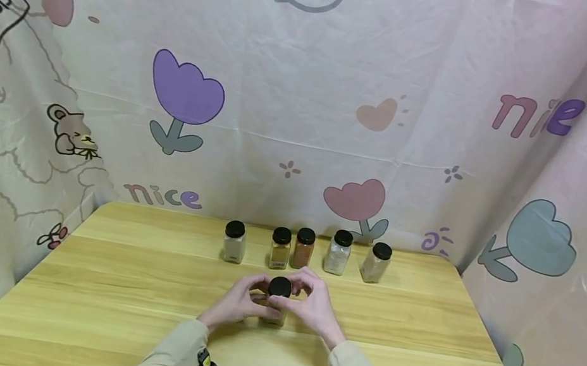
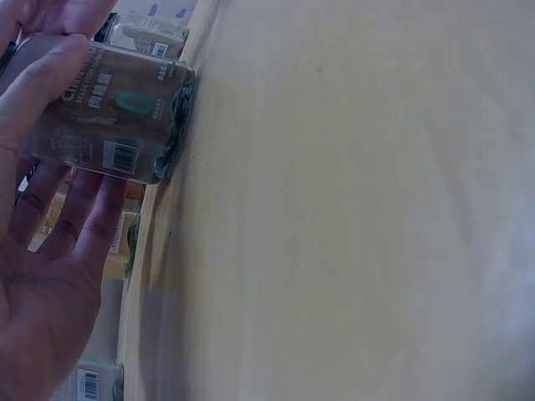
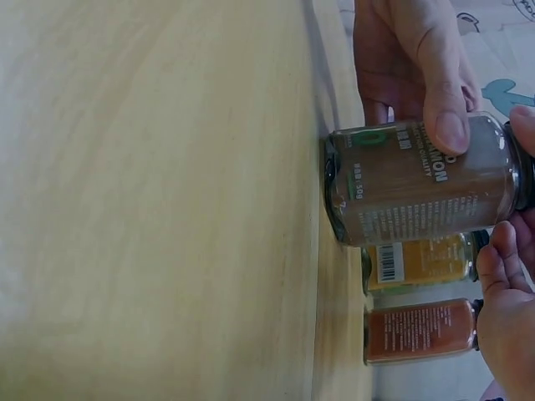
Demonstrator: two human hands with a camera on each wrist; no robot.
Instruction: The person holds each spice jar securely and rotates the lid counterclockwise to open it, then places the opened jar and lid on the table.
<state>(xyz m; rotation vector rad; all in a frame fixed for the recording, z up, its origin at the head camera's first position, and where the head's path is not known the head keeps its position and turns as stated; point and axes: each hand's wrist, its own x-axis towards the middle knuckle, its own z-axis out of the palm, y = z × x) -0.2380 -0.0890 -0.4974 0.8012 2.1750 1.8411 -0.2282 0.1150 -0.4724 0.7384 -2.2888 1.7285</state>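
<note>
A glass spice jar of brown cinnamon powder (image 3: 401, 188), topped by a black lid (image 1: 280, 285), is upright between both hands at mid-table. Its base is at the wood surface; whether it touches I cannot tell. My left hand (image 1: 240, 304) grips the jar's body, the thumb across its label and the other fingers behind, as the left wrist view shows. At the top, my right hand (image 1: 313, 306) pinches the black lid between thumb and fingers. The lid looks seated on the jar.
Behind stands a row of black-lidded jars: a pale one (image 1: 234, 244), a yellow one (image 1: 279, 250), a red-brown one (image 1: 303, 250), a white one (image 1: 338, 254) and another pale one (image 1: 375, 264). A printed curtain (image 1: 285, 92) hangs behind the wooden table (image 1: 139, 286).
</note>
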